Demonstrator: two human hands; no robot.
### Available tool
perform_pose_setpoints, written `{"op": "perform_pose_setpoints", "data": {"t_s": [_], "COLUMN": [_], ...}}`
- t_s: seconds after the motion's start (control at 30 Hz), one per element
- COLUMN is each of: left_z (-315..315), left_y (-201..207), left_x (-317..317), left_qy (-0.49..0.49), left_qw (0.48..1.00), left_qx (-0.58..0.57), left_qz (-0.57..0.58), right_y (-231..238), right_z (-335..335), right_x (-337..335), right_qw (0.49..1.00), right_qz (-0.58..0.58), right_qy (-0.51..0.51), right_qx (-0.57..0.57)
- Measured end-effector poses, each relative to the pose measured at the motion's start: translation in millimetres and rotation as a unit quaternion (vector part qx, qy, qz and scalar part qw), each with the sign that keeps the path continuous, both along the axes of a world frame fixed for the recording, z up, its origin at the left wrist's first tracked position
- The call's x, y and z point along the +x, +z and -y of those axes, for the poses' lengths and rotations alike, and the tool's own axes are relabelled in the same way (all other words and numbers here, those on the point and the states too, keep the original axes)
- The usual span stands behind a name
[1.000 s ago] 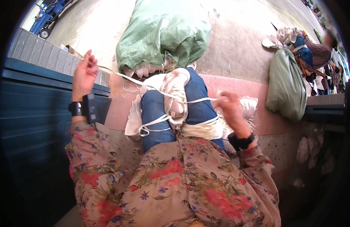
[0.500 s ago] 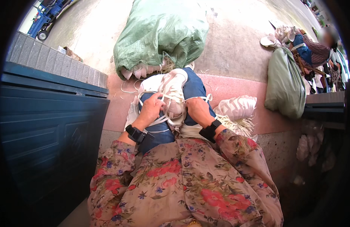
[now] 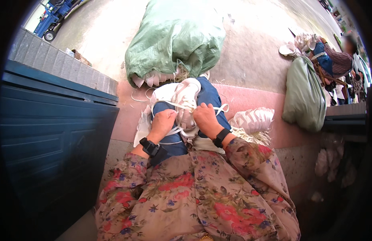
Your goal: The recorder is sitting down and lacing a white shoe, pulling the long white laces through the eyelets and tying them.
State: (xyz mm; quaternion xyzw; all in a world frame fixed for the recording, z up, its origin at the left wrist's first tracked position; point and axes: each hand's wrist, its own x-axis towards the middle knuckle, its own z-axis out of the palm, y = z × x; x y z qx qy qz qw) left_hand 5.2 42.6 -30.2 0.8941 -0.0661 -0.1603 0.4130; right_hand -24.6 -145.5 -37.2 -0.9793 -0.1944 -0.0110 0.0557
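A white shoe (image 3: 188, 89) rests between my knees, its toe partly covered by my hands. White shoelace (image 3: 181, 105) runs across its front, and a loose loop stands out beside my right hand. My left hand (image 3: 163, 121) is closed at the shoe's left side, fingers curled round the lace. On the other side my right hand (image 3: 206, 119) is closed too, with lace emerging by its fingers. What exactly each fingertip pinches is too small to see. Blue trousers (image 3: 212, 94) show around the shoe.
A big green sack (image 3: 176, 40) with white pieces spilling out lies ahead. White shoe parts and loose laces (image 3: 253, 122) lie at my right. A blue door (image 3: 57, 148) stands at left. Farther right are another green sack (image 3: 304, 96) and a seated person (image 3: 334, 60).
My left hand has gone from fingers partly extended to curled in at the lace. My right hand has shifted slightly left and turned. The view has moved a little.
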Motion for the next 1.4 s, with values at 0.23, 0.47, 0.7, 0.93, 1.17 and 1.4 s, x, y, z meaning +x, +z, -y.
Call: {"op": "perform_pose_setpoints", "data": {"t_s": [0.23, 0.47, 0.7, 0.93, 1.17, 1.4], "left_z": [-7.9, 5.3, 7.2, 10.2, 26.3, 34.3], "left_y": [-13.8, 4.0, 5.4, 13.2, 12.9, 23.6], "left_x": [4.8, 8.1, 10.6, 9.3, 11.8, -6.1], "left_qy": [0.048, -0.008, -0.011, -0.039, -0.148, -0.139], "left_qw": [0.992, 0.997, 0.994, 0.991, 0.954, 0.906], "left_qx": [-0.105, 0.002, 0.052, 0.097, 0.228, 0.265], "left_qz": [-0.044, 0.080, 0.096, 0.086, 0.127, 0.299], "right_y": [0.1, -10.3, -9.6, -11.3, -9.4, -11.9], "right_z": [8.6, 9.9, 11.1, 12.1, 5.7, 2.3], "right_x": [-9.6, -9.2, -7.7, -9.0, -14.4, -22.3], "right_qw": [0.987, 0.984, 0.981, 0.979, 0.987, 0.982], "right_qz": [0.015, 0.003, -0.007, 0.019, 0.018, 0.045], "right_qy": [-0.121, -0.133, -0.132, -0.134, -0.135, -0.147], "right_qx": [0.107, 0.120, 0.142, 0.151, 0.089, 0.106]}}
